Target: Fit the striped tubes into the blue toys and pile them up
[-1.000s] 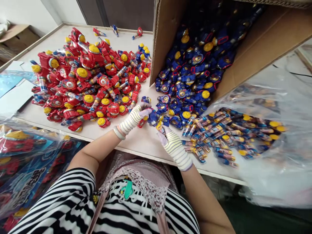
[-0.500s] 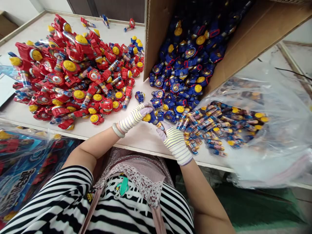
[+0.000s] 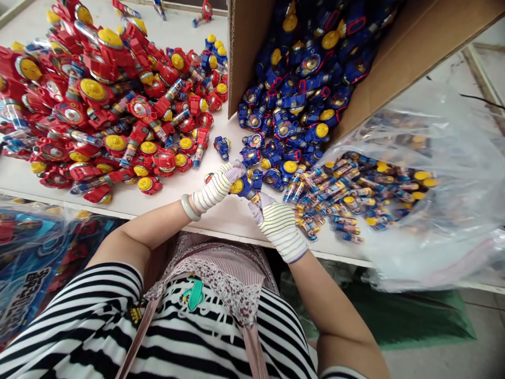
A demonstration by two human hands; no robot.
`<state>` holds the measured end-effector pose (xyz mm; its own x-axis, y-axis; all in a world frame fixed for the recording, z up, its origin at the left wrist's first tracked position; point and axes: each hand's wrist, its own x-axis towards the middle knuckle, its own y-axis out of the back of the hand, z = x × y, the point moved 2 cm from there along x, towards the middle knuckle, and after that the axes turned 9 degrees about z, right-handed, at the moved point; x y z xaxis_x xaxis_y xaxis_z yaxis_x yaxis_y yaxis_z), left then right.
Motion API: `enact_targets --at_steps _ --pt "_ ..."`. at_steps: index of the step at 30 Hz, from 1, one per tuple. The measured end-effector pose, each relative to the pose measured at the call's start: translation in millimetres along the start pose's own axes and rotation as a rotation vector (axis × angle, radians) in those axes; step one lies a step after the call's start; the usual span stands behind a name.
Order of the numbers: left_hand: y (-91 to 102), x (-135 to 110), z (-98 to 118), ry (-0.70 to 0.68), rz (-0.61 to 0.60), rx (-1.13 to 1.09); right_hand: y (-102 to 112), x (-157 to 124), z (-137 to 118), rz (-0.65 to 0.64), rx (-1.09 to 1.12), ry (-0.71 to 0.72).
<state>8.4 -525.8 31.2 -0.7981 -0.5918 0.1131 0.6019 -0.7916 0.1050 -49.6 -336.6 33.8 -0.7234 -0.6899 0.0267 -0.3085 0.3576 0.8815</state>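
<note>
White tabletop (image 3: 232, 223) fills most of the view, with a person's black-and-white striped top (image 3: 118, 321) at its near edge. Brown cardboard box (image 3: 398, 68) appears tipped on its side at upper right, with a heap of blue plastic toys (image 3: 300, 89) lying in it and spreading onto the table. Clear plastic bag (image 3: 453, 210) lies at lower right, holding slim toys with clear tubes (image 3: 347, 195). Large heap of red plastic toys (image 3: 94, 100) sits at left, with yellow round caps showing throughout.

Left hand (image 3: 216, 187) in a striped white knit glove is clenched around the yellow-capped end of a blue plastic toy (image 3: 245, 187), held above the table between both hands. Right hand (image 3: 278, 226), gloved the same, grips its other end. Single blue toy (image 3: 222, 147) lies loose just above the hands.

Risk: knit gloves could lose grip on the smooth plastic, and the toy could drop into the heaps. The bag could also slide off the table edge under its own weight.

Fingertips and the toy's middle are partly hidden by the gloves, so exact finger placement is hard to tell. Box contents are cut off at the top.
</note>
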Motion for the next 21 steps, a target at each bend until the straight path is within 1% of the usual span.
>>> enact_targets --at_steps 1,2,4,5,6,7,8,10,11,12,13,15,17,18,19,20,21 --pt "-1.7 -0.5 6.7 0.009 -0.054 -0.035 -3.3 -2.4 1.6 -0.018 0.149 -0.019" --pt "-2.8 -1.2 13.4 0.003 -0.122 -0.052 -7.9 -5.2 3.4 -0.066 0.332 -0.040" --pt "-3.4 -2.6 23.9 -0.035 -0.243 -0.043 -18.9 -10.9 6.2 -0.248 0.718 -0.085" --pt "-3.1 -2.8 26.7 -0.054 -0.281 -0.028 -23.6 -12.9 7.3 -0.333 0.857 -0.113" --pt "-2.7 -2.6 27.4 -0.061 -0.299 -0.013 -26.9 -13.6 8.5 -0.377 0.927 -0.140" --pt "-2.3 -2.1 26.1 -0.053 -0.289 -0.004 -28.6 -13.0 9.9 -0.365 0.915 -0.162" --pt "-1.9 -1.5 23.1 -0.032 -0.253 -0.005 -28.7 -11.5 11.3 -0.306 0.829 -0.176" --pt "-2.0 -1.6 14.5 0.027 -0.157 -0.030 -25.9 -8.8 13.0 -0.141 0.552 -0.180" --pt "-2.3 -2.8 10.2 0.044 -0.118 -0.043 -24.7 -9.0 12.4 -0.089 0.443 -0.162" --pt "-2.8 -4.9 6.6 0.051 -0.097 -0.051 -24.5 -10.7 10.9 -0.075 0.394 -0.137" --pt "-3.1 -7.5 3.9 0.050 -0.096 -0.054 -25.7 -13.7 9.0 -0.093 0.412 -0.116" --pt "-1.5 -13.2 0.8 0.044 -0.130 -0.043 -30.8 -22.0 4.9 -0.182 0.587 -0.097" --pt "6.3 -16.1 -0.4 0.038 -0.176 -0.030 -35.8 -27.5 2.2 -0.272 0.743 -0.103" --pt "13.3 -15.6 -1.2 0.035 -0.191 -0.020 -36.5 -26.8 1.9 -0.293 0.766 -0.098" --pt "22.8 -13.5 -2.2 0.025 -0.182 -0.008 -35.4 -23.0 2.1 -0.285 0.754 -0.075" --pt "34.6 -9.9 -3.7 0.009 -0.142 0.000 -32.3 -15.9 2.5 -0.249 0.709 -0.032" --pt "48.3 -5.4 -5.8 -0.006 -0.064 -0.001 -27.5 -5.6 2.7 -0.188 0.629 0.025"
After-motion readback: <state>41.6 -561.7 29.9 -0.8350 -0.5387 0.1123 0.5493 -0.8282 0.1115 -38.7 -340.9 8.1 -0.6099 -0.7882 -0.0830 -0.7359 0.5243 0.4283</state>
